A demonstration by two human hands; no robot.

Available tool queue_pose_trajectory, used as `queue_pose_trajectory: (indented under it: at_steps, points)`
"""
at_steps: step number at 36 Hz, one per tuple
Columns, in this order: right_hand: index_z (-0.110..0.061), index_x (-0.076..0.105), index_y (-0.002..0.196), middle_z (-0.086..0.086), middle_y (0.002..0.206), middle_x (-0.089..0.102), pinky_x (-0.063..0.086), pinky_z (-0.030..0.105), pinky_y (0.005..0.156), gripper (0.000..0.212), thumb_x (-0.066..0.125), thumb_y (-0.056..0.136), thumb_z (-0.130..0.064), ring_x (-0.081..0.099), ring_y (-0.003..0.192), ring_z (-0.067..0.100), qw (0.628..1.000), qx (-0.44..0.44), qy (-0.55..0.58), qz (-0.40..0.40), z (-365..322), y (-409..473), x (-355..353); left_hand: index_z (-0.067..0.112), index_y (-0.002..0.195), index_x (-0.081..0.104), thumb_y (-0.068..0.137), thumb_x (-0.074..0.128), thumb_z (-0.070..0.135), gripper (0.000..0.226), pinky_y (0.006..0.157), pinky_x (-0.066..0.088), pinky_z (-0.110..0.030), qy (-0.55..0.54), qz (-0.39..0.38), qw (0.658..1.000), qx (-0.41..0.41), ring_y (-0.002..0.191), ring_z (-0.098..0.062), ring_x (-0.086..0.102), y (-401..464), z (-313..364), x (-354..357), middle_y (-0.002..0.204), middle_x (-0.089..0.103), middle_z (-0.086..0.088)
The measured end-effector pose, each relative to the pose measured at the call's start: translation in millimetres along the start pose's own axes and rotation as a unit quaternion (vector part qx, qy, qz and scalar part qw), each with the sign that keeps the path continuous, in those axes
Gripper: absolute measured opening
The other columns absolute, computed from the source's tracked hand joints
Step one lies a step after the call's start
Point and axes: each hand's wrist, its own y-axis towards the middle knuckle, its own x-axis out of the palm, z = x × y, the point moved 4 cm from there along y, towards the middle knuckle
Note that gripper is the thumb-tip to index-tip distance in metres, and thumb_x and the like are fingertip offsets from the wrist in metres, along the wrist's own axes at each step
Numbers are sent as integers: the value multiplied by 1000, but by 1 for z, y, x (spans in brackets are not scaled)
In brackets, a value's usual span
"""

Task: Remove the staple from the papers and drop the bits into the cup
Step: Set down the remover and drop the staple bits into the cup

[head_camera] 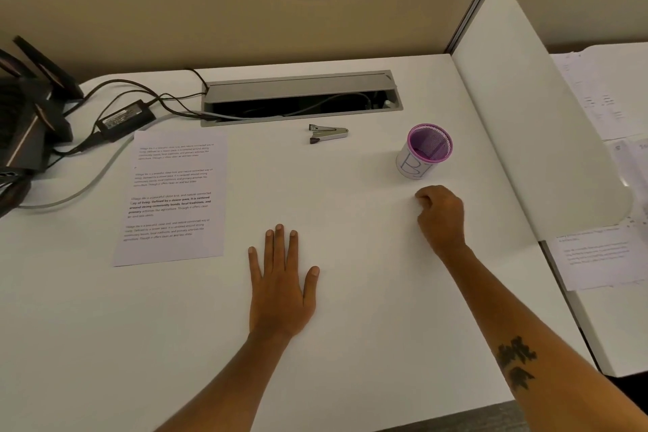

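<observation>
Printed papers (171,198) lie flat on the white desk (350,344) at the left. A small metal staple remover (328,133) rests near the cable slot at the back centre. A purple mesh cup (425,151) with a white paper label stands upright at the right. My left hand (280,286) lies flat on the desk, palm down, fingers spread, right of the papers. My right hand (440,214) rests just in front of the cup with fingers curled; whether it holds a small bit is hidden.
An open cable slot (301,98) runs along the desk's back. A power adapter (124,117), cables and black devices (28,116) crowd the far left. A white divider panel (533,116) borders the right side, with more papers (596,256) beyond it.
</observation>
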Motion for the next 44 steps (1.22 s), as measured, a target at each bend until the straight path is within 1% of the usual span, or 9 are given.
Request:
queue_pose_trajectory:
  at_steps: [4,8,13,20,24,28,34,39,44]
  points:
    - [-11,81,90,5,86,78,61,32,84,14,74,85,1,73,78,19,949,241,203,23,18,6,-13,17,172,7,109,24,58,77,133,8,-62,1,2,1000,-1,168,-26,-6,0,0,0,181,-4,-9]
    - [0,74,92,12,96,71,62,19,67,12,70,90,11,69,81,20,805,402,436,-20,24,8,-17,17,172,7,109,24,58,77,133,8,-62,1,2,1000,-1,168,-27,-5,0,1,-1,181,-3,-9]
    - [4,64,98,14,102,63,63,21,65,16,51,101,13,63,93,20,660,460,589,-80,13,6,-31,16,171,9,109,25,57,76,133,9,-62,-1,9,1000,1,168,-27,-3,-1,2,-3,181,0,-10]
    - [5,64,108,13,104,65,62,22,77,17,47,104,8,64,93,21,584,470,655,-92,-10,6,-70,17,172,7,110,24,56,76,134,8,-62,4,5,1000,-1,168,-27,-4,0,2,-2,181,-1,-11]
    - [4,61,100,13,103,62,41,28,117,17,45,105,8,60,98,20,633,442,630,-81,-48,7,-107,16,172,7,109,24,55,75,134,8,-62,8,3,1000,-2,168,-27,-3,0,2,-1,181,0,-12]
    - [2,61,95,11,99,62,37,30,121,21,45,105,10,57,99,19,695,403,589,-89,-66,27,-122,16,171,9,109,24,55,75,133,9,-62,4,5,1000,-3,168,-28,-2,0,1,-1,181,2,-12]
    - [-1,67,91,8,85,71,62,19,72,19,56,99,12,64,90,18,782,351,499,-124,-45,83,-96,16,171,10,109,22,55,75,134,9,-62,9,6,1000,-5,168,-28,0,1,1,-1,181,3,-11]
    - [-6,75,82,12,88,72,63,35,83,14,78,85,7,70,91,27,927,260,254,-97,-46,104,-93,17,172,9,109,24,56,75,133,9,-62,-3,9,1000,-3,168,-27,-1,1,1,-1,181,0,-10]
    - [-5,80,101,7,97,71,52,25,71,17,83,84,-6,64,94,18,982,143,58,-105,-62,109,-90,17,172,10,109,24,56,75,134,9,-62,-5,7,1000,-3,168,-26,-2,1,0,-1,181,-1,-9]
